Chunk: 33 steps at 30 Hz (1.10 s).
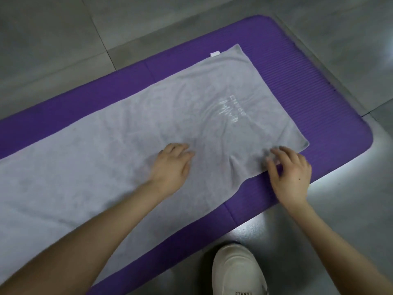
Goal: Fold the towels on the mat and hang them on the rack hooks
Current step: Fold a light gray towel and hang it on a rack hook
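Both forearms [89, 228] are bare. The right hand [291, 173] has a small dark mole on its back. One white shoe [238, 271] carries dark printed lettering.

The grey tiled floor [63, 39] carried a purple ribbed foam mat [308, 99], which ran slantwise from 8 o'clock up to 2 o'clock. Directly on the mat lay a pale grey rectangular cloth towel [127, 135], spread flat along it, with purple margins showing at 11 and 3 o'clock. At 6 o'clock my white shoe [236, 271] stood on the floor, just beside the mat's near edge.
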{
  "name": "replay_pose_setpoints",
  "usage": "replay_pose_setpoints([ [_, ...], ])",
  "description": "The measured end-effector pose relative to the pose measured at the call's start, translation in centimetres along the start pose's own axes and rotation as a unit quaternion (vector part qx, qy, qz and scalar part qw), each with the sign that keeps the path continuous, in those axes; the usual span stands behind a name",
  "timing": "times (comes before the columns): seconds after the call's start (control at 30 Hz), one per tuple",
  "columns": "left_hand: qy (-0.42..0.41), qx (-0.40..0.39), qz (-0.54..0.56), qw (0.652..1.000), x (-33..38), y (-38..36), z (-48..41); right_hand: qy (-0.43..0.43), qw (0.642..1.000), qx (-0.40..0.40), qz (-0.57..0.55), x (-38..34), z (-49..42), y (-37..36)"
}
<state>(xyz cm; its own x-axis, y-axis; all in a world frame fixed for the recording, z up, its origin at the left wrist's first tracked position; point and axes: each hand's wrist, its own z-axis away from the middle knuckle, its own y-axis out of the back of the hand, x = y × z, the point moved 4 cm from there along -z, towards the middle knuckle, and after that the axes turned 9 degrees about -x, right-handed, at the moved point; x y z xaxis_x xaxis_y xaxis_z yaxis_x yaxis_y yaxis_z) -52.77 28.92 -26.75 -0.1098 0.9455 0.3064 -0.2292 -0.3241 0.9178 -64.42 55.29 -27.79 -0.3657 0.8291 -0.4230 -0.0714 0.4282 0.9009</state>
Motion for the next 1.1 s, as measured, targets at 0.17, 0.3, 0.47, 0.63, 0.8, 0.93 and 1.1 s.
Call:
replay_pose_setpoints([
  [0.17,-0.007,0.041,-0.019,0.999,4.1,-1.7,-3.8,-0.256,0.966,0.034,-0.024,5.1,-4.3,0.9],
  [0.3,0.012,-0.011,-0.05,0.999,5.3,-3.7,-5.7,-0.319,0.947,0.001,-0.041,7.8,-6.3,1.0],
  [0.47,0.017,-0.027,-0.101,0.994,5.9,-4.7,-5.9,-0.3,0.949,-0.036,-0.085,8.6,-7.5,1.2],
  [0.63,-0.024,-0.037,-0.118,0.992,6.5,-5.6,-5.7,-0.307,0.948,-0.014,-0.078,9.3,-8.0,3.6],
  [0.8,-0.017,0.035,-0.047,0.998,6.0,-3.7,-5.0,-0.272,0.948,-0.007,-0.167,6.3,-8.2,4.2],
  [0.93,0.096,0.143,0.25,0.953,4.1,0.4,-2.0,-0.161,0.953,-0.006,-0.257,-0.6,-7.7,5.7],
  [1.1,0.273,0.112,0.718,0.63,1.0,1.6,2.5,-0.004,0.932,-0.144,-0.333,-11.4,-2.9,5.3],
])
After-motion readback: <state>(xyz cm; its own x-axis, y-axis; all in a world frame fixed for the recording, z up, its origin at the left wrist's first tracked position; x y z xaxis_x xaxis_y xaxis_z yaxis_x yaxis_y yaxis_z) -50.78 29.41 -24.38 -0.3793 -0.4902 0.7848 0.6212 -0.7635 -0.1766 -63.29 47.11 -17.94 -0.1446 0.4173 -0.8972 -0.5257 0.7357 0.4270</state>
